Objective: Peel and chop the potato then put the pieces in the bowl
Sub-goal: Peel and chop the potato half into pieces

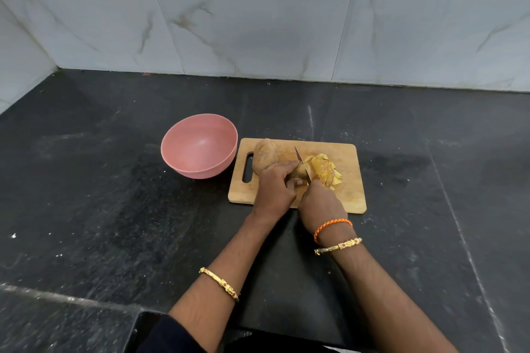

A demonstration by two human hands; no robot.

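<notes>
Potato [299, 170] lies mid-board on the wooden cutting board [348, 195], partly cut: the left hand [275, 189] curls round its uncut end while the right hand [321, 205] grips a knife [302, 163] whose blade stands at the cut face. A heap of yellow pieces [325, 170] sits just right of the blade. A second, whole unpeeled potato [265, 156] waits near the board's handle slot. The pink bowl [200, 149], beside the board on the dark worktop [100, 180], holds nothing yet, so chopping and transfer remain

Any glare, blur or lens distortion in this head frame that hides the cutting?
Head view: wide-angle bend curves the wall joint; soft glare inside the pink bowl; knife and chopped pieces slightly soft, readable; hands cover the potato being cut.
</notes>
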